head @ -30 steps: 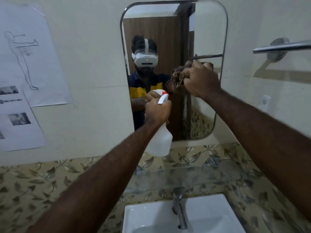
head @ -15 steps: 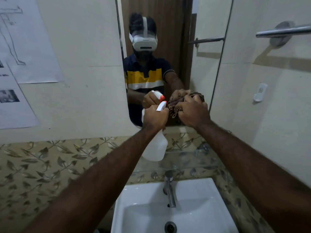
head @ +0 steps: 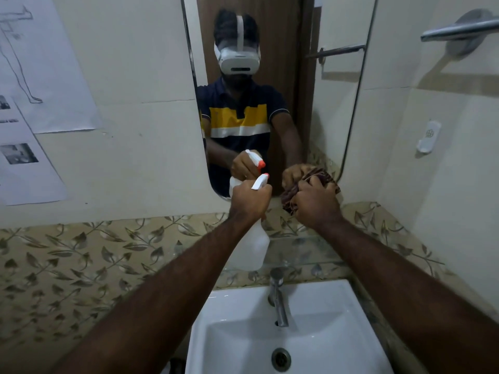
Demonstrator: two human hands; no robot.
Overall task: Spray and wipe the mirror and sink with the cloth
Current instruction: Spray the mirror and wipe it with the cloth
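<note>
Two hands up at the mirror's (head: pixel 334 109) lower edge. Right hand (head: pixel 314 205) balled round the cloth (head: pixel 289 197), pressed at the glass near its bottom right corner. Left hand (head: pixel 249 199) just beside, wrapped round the bottle (head: pixel 252 248), nozzle aimed at the glass, body hanging upright. Sink (head: pixel 232 300) straight below both, well apart; right hand the nearer for wiping.
</note>
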